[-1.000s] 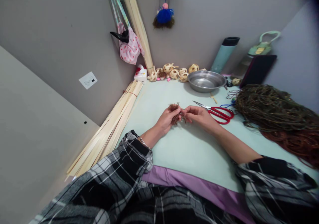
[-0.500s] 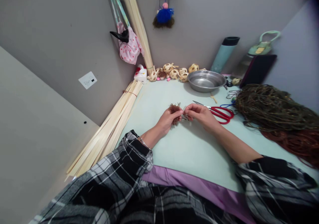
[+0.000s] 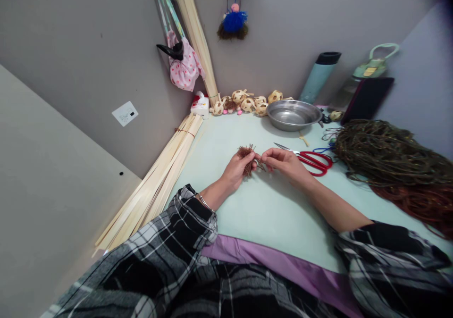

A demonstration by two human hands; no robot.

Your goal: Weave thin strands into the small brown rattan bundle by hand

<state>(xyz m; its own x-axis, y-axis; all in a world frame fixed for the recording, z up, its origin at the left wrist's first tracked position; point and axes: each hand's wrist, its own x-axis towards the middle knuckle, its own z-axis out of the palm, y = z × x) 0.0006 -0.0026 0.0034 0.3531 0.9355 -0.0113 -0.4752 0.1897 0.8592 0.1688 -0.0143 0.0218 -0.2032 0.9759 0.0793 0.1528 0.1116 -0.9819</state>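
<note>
A brown yarn tassel (image 3: 247,163) with frayed ends is pinched in my left hand (image 3: 235,169), just above the pale green tabletop (image 3: 255,214). Beside it, my right hand (image 3: 283,163) is closed, thumb against fingertips, on thin yarn strands (image 3: 260,163) at the tassel's right side. My fingers partly hide where the strands meet the tassel. Right behind my right hand lie scissors with red handles (image 3: 314,162), their blades pointing to the back left.
A steel bowl (image 3: 293,115) stands at the back, with several woven bamboo balls (image 3: 248,104) to its left. Heaps of dark green yarn (image 3: 385,153) and reddish-brown yarn (image 3: 417,205) lie on the right. Bamboo strips (image 3: 155,181) line the left edge. A bottle (image 3: 320,75) leans behind the bowl.
My left hand has shifted slightly left with the tassel, widening the gap to my right hand. The right hand has barely moved.
</note>
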